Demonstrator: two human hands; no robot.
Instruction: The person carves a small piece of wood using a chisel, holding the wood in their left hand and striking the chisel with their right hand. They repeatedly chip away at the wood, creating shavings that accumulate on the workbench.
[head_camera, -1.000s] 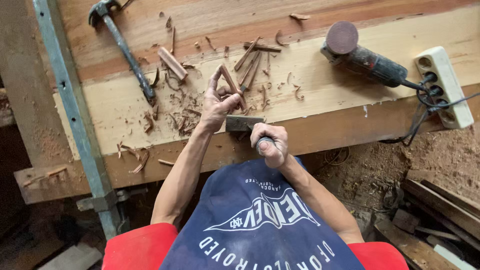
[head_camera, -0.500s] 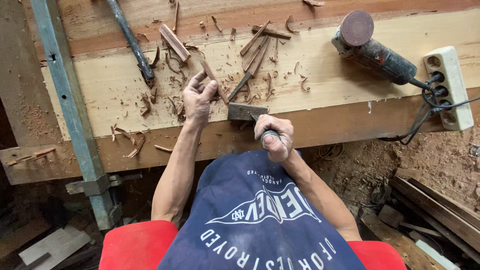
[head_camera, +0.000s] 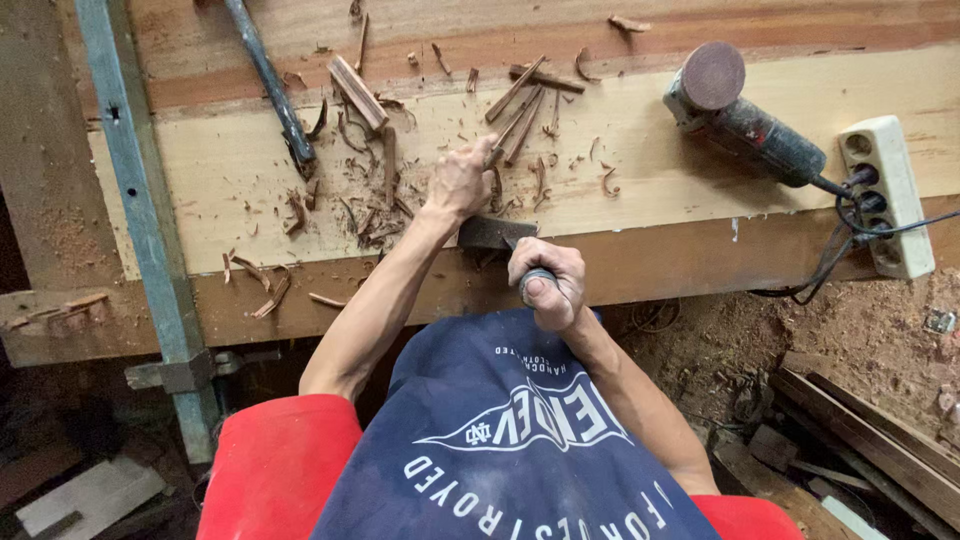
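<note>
Pale, freshly cut wood is lying across the tabletop (head_camera: 650, 150) as a broad plank, and curled reddish shavings (head_camera: 370, 200) are littering it. The person's right hand (head_camera: 545, 285) is gripping the handle of a hammer (head_camera: 497, 236), fingers wrapped tight around it, with the dark metal head sitting at the plank's near edge. The left hand (head_camera: 458, 182), at about eleven o'clock from the right one and just beside the hammer head, is closing its fingers around a chisel (head_camera: 497, 152); only a short piece of the tool is showing past the knuckles, so I cannot tell where its tip is biting.

A bundle of thin wooden sticks (head_camera: 520, 110) is lying at one o'clock from the left hand, near it. At nine to ten o'clock from that hand, a long dark metal tool (head_camera: 270, 85) is resting slantwise on the plank, with a short wood offcut (head_camera: 357, 92) just beside it. Well off at three o'clock, an angle grinder (head_camera: 745, 118) is sitting on the plank, its cord running to a white power strip (head_camera: 888, 195) at the far right edge. A blue-grey metal bar (head_camera: 140, 220) is crossing the plank at the left.
</note>
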